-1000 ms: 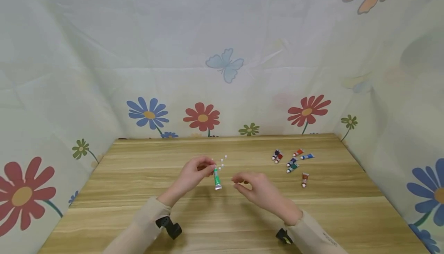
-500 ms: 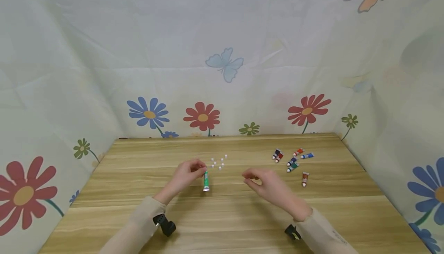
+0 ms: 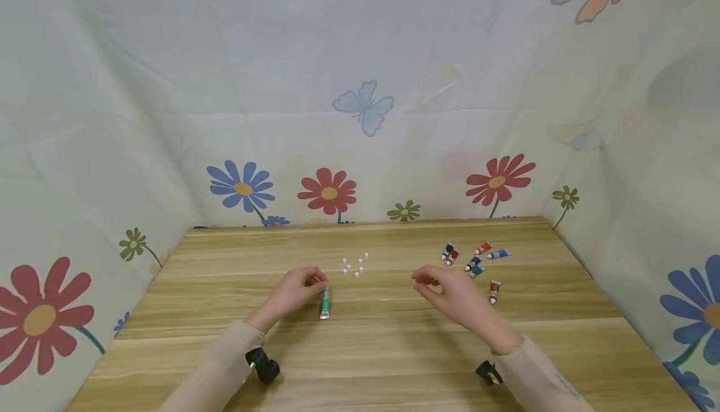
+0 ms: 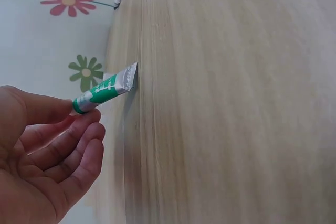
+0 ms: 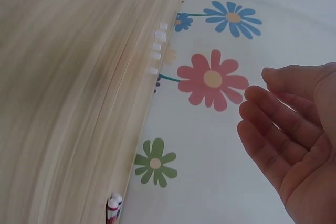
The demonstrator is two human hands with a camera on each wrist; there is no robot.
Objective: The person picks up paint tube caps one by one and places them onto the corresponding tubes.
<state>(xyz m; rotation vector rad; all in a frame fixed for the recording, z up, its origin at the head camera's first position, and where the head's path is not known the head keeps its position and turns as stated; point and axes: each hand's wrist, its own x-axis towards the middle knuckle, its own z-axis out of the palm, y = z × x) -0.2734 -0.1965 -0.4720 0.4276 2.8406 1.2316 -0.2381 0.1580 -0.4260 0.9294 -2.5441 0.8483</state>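
My left hand pinches a green paint tube between thumb and fingertips near its cap end. In the left wrist view the silver crimped end of the tube points away from the hand, close to the tabletop; the pinching fingers hide the cap end. My right hand hovers over the table with fingers loosely bent and nothing in them, as the right wrist view confirms. Several small white pieces, like tiny caps, lie beyond and between the hands.
Right of the right hand, several paint tubes lie scattered, among them a bright blue tube, a dark green tube and a brown tube. The wooden table ends at a flower-printed cloth behind and at both sides.
My left hand has moved left and slightly nearer with the green paint tube, uncovering more white pieces. My right hand has moved right, towards the scattered tubes.
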